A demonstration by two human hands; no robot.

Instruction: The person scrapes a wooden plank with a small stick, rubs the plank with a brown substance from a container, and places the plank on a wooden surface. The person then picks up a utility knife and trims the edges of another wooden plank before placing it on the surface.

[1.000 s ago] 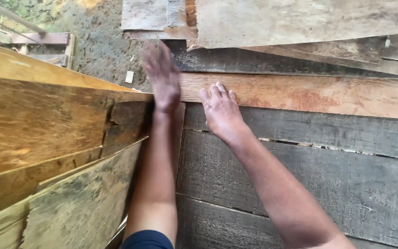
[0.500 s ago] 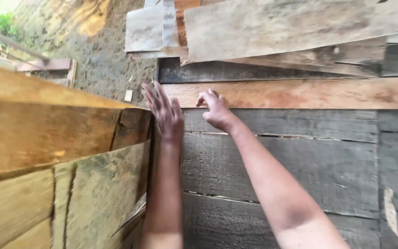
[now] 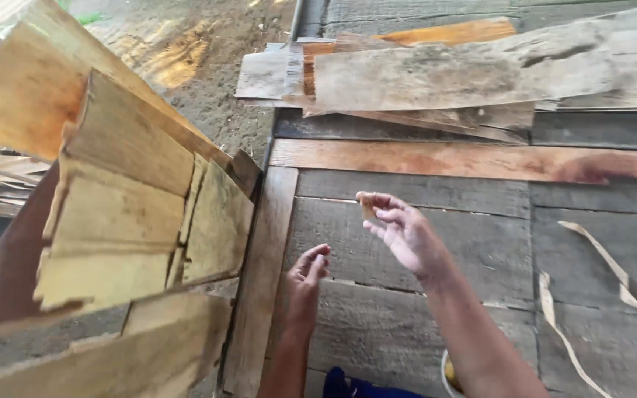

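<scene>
My right hand (image 3: 401, 234) is raised over the grey plank floor (image 3: 436, 243), with a small tan wood chip (image 3: 367, 209) pinched between thumb and fingertips. My left hand (image 3: 307, 274) hovers lower and nearer, fingers loosely curled and holding nothing, right beside a brown board (image 3: 258, 273) that runs along the floor's left edge. To the left of that board leans a stack of thin yellowish wood sheets (image 3: 127, 221), their broken ends pointing toward my hands.
A reddish plank (image 3: 466, 158) crosses the floor beyond my hands. Behind it lies a pile of weathered boards (image 3: 436, 77). Pale curled wood strips (image 3: 613, 273) lie at right. Bare dirt ground (image 3: 208, 66) shows at the upper left.
Both hands have pulled back from the reddish plank toward me. My right hand has lifted off the floor and now pinches a small wood chip. The view has tilted and widened.
</scene>
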